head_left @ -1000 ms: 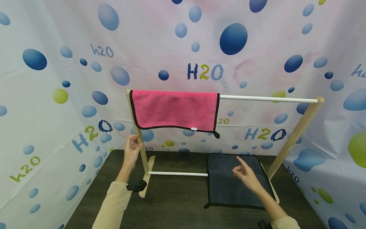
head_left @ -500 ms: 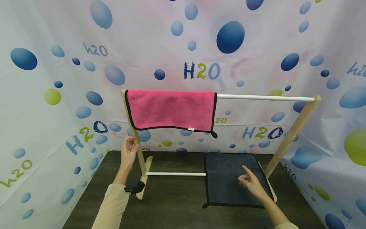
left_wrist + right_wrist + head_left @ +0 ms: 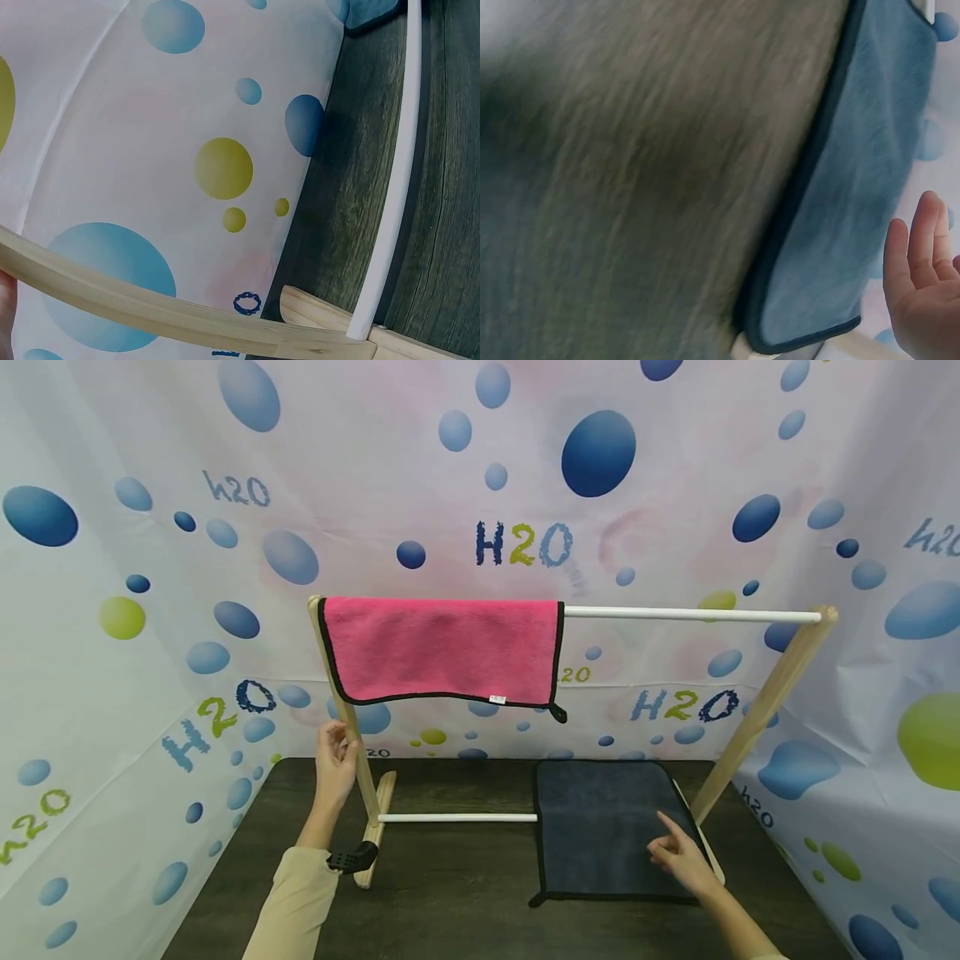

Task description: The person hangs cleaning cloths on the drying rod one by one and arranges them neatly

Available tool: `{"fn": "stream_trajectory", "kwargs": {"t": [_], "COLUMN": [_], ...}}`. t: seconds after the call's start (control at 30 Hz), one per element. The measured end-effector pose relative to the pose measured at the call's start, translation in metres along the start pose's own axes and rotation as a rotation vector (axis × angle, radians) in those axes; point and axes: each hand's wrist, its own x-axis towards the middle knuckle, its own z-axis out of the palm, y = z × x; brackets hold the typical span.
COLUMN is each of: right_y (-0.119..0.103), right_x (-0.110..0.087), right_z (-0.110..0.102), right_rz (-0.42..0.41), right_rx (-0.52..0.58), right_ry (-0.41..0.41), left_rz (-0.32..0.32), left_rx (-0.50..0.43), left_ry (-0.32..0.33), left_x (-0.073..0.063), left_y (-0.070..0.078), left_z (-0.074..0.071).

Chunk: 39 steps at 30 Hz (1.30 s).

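A wooden drying rack with white bars stands before me. Over the left part of its top bar [image 3: 690, 613] hangs a pink towel [image 3: 446, 652] with black edging and a hanging loop. My left hand [image 3: 336, 764] is raised right at the rack's left post [image 3: 362, 768], fingers loosely bent; in the left wrist view a fingertip [image 3: 6, 307] shows at the post's edge. A dark blue-grey towel [image 3: 600, 835] with black edging lies spread at the rack's right side, over the lower bar. Above its right part hovers my right hand [image 3: 681, 858], forefinger stretched out, holding nothing.
The rack's right post [image 3: 765, 718] leans beyond the right hand. The lower white bar [image 3: 457, 817] runs close over the dark wooden table [image 3: 442, 910]. A white curtain [image 3: 675, 443] with blue bubbles and lettering encloses the back and sides.
My right hand has moved right and down toward me over the dark towel. The left hand stays by the left post. The head view has shifted slightly; both towels lie as before.
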Motion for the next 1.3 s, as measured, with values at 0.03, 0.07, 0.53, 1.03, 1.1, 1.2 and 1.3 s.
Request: {"fn": "stream_trajectory", "kwargs": {"t": [0.03,0.07,0.53,1.03,1.1,1.2,1.3], "right_y": [0.003,0.005,0.029,0.044,0.045,0.046,0.047], "right_x": [-0.001,-0.002,-0.002,-0.001,0.001,0.003,0.004], "right_z": [-0.002,-0.004,-0.026,-0.034,-0.034,-0.036,-0.037], "right_rz": [0.004,0.011,0.085,0.156,0.166,0.190,0.213], "right_rx": [0.000,-0.003,-0.187,-0.240,-0.240,-0.234,-0.218], "right_ry": [0.002,0.003,0.019,0.073,0.071,0.059,0.032], "left_rz": [0.005,0.006,-0.064,-0.061,-0.050,-0.039,-0.045], "left_rx": [0.004,0.007,0.048,0.022,0.028,0.041,0.045], "left_ry": [0.001,0.002,0.040,0.047,0.044,0.040,0.036], "left_x": [0.000,-0.001,-0.003,-0.003,-0.003,-0.002,-0.002], "left_y": [0.003,0.006,0.021,0.022,0.023,0.024,0.025], "left_z": [0.001,0.001,0.008,0.010,0.010,0.009,0.009]}}
